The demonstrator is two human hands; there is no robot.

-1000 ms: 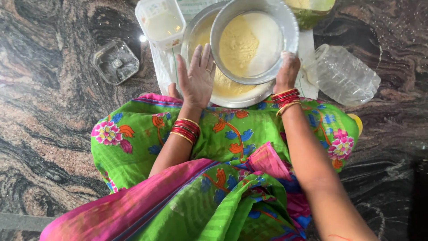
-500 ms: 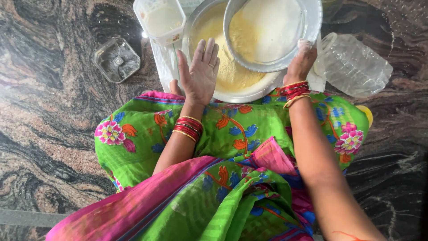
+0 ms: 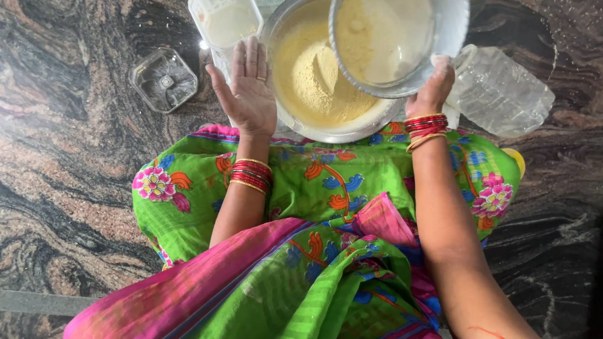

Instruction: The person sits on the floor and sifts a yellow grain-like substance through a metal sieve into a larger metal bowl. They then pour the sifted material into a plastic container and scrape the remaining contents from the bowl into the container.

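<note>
Steel, round and shallow, the sieve (image 3: 396,41) is held tilted above the wide steel bowl of yellow flour (image 3: 314,78) in the head view. The sieve's near rim is gripped by the right hand (image 3: 432,88), whose fingers are curled about the edge at its lower right; some pale flour is seen inside the sieve, towards its upper left. The left hand (image 3: 246,88) is held flat and open, fingers straight and together, palm turned towards the sieve, just beside the left rim of the bowl and apart from the sieve. A square white plastic container (image 3: 226,22) is seen just beyond the left fingertips, and a clear faceted lid (image 3: 163,78) lies on the dark marbled stone floor (image 3: 69,144) to the left. A clear ribbed plastic jar (image 3: 502,91) lies on its side to the right of the right hand.

Against the picture half a second earlier, the sieve is found further right and higher, and the left hand has been drawn leftwards, off the bowl's rim, so that more of the flour heap is uncovered.
</note>
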